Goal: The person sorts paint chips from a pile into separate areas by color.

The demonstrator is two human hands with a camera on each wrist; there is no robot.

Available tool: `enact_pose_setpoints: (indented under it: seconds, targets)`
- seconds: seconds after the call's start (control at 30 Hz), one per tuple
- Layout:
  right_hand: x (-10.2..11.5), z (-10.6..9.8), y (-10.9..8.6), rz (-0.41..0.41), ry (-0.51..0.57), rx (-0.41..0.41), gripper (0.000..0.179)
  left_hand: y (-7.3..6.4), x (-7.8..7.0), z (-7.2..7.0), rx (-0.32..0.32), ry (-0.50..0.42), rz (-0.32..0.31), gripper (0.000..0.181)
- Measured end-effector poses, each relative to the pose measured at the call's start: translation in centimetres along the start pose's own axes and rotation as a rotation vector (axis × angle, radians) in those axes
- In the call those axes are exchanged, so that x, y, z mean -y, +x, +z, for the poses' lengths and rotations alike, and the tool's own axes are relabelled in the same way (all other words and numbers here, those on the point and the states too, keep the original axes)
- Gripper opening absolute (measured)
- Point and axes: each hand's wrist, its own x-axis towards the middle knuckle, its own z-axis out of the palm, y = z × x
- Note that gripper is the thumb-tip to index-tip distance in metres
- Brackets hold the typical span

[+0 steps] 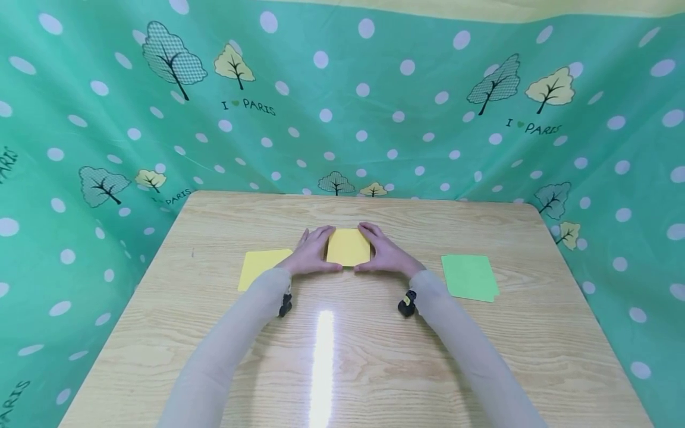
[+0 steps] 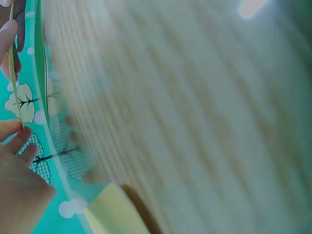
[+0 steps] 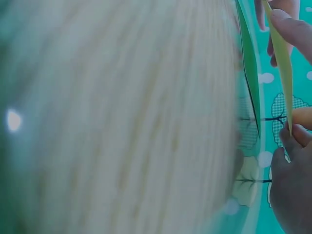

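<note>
A square sheet of yellow paper (image 1: 348, 247) is held between both hands at mid-table. My left hand (image 1: 312, 252) pinches its left side, thumb at the near corner and fingers at the far one. On the opposite side my right hand (image 1: 386, 253) grips the sheet in the same way. Both wrist views show the yellow sheet nearly edge-on, raised off the table and slightly bowed. Below it, with a gap between, lies a green sheet (image 3: 250, 63) on the tabletop; from the head view the yellow paper covers nearly all of it.
Yellow paper (image 1: 257, 265) lies left of the hands, partly behind the left wrist. A slightly fanned pile of green paper (image 1: 468, 277) lies to the right. The wooden table (image 1: 374, 368) carries a bright light reflection, and a green dotted curtain (image 1: 299, 142) hangs behind it.
</note>
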Motion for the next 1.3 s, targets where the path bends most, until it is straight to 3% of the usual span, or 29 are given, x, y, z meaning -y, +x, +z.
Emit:
enact_pose_setpoints:
  seconds: [0.47,0.8,1.3]
  targets:
    - [0.6,-0.1,-0.2,-0.007,-0.031,0.004,0.103,-1.0,0.5,-0.7,-0.031,-0.022,0.032,0.101]
    - [2.3,0.9,1.2,-0.042,-0.025,0.002,0.104,-3.1,1.9,-1.6,-0.045,-0.022,0.012,0.1]
    - [4.3,3.1,1.6,-0.017,0.03,0.019,0.101,-6.3,2.9,-2.2,-0.045,-0.054,-0.011,0.098]
